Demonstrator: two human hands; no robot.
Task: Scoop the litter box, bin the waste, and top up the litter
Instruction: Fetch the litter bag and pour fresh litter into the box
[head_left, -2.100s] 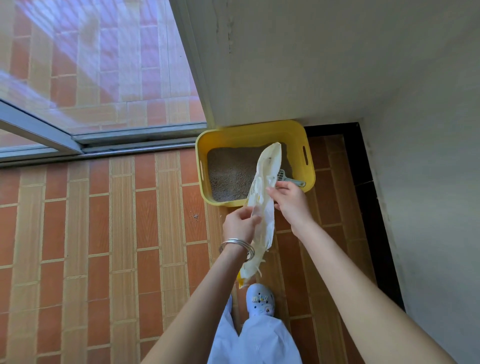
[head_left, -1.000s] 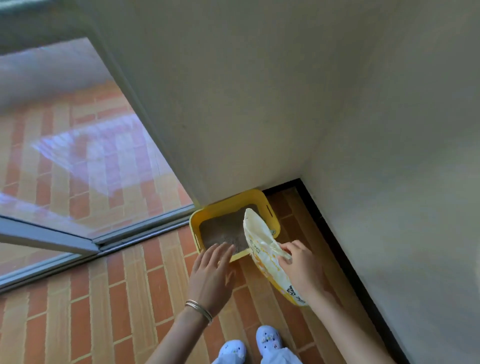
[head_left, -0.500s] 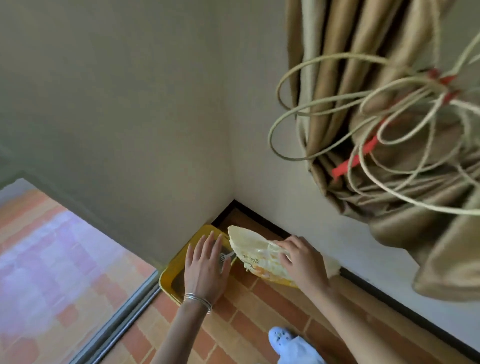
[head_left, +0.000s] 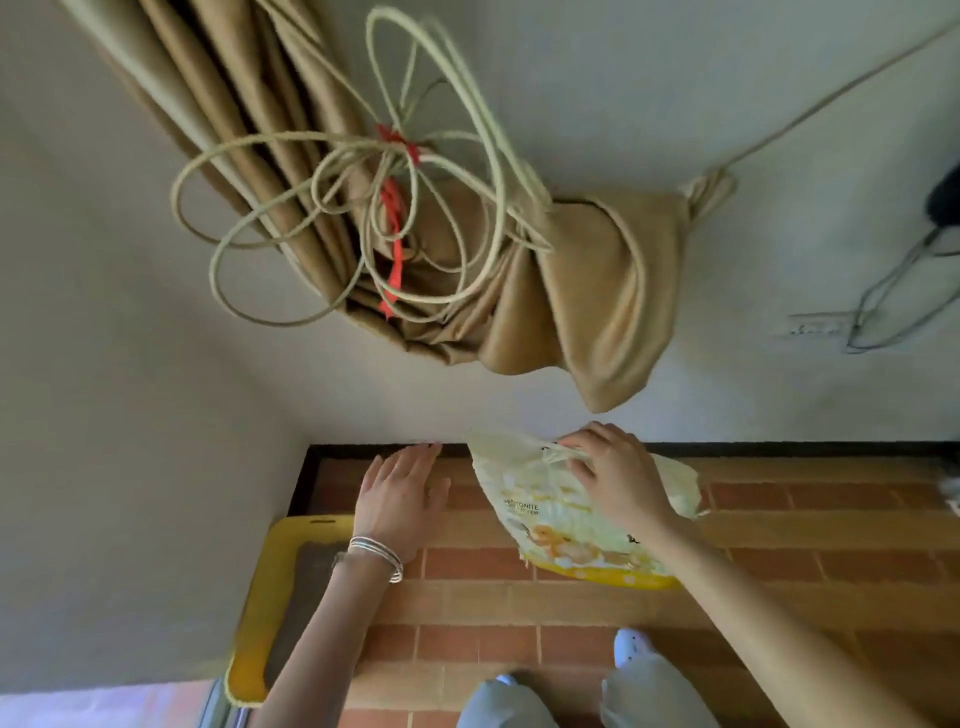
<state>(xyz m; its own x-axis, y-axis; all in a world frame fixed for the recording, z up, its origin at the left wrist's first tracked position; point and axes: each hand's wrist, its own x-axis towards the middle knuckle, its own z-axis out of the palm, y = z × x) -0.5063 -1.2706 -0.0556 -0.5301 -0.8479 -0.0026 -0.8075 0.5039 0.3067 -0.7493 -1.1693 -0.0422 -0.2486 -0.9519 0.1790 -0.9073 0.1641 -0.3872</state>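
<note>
Head view: one litter bag in right hand fingers' pinch, left hand fingers spread, one litter box.

We read one legible word: "BENTONITE", in small dark print on the left part of the litter bag, right of frame centre. A second line sits directly beneath it; we cannot make it out. Further dark marks show on the bag's upper edge and near its lower right, too blurred or hidden to read. We find no other readable text.
</note>
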